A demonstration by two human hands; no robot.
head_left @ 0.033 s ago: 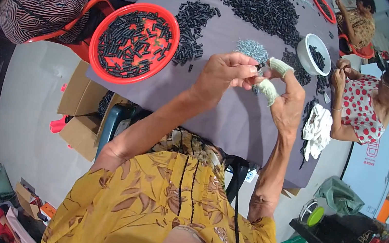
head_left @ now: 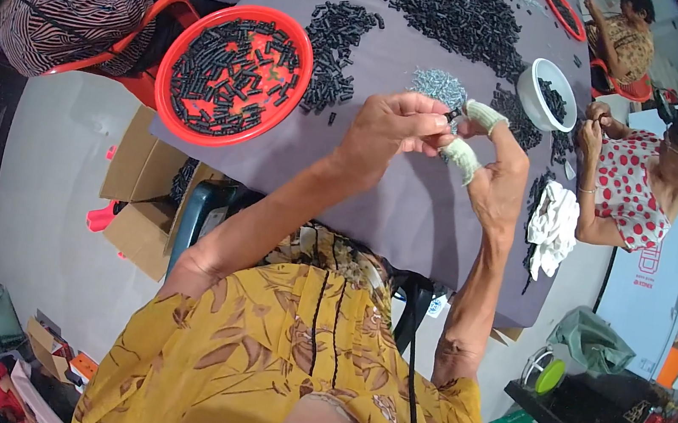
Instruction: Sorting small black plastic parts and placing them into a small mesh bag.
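Above the near part of the table, my left hand [head_left: 379, 131] pinches a small black tube [head_left: 454, 115] between thumb and fingers. Up against it from the right comes my right hand [head_left: 498, 177], closed, with cream knitted covers [head_left: 482, 117] on its thumb and a finger. What its fingertips grip is too small and too hidden to make out. Just beyond both hands lies a heap of tiny silver metal pieces [head_left: 439, 84], partly covered by my left fingers. A large pile of black tubes [head_left: 459, 18] spreads farther back.
A red basin [head_left: 306, 70] of black tubes stands left on the grey-covered table [head_left: 309, 178]; a white bowl [head_left: 523, 86] holds more at right. A crumpled white cloth [head_left: 554, 227] lies on the right edge. A cardboard box [head_left: 139, 232] is below left. Several people sit around.
My right hand has shifted slightly to the left, toward my left hand. The left hand keeps its pinch on the black tube.
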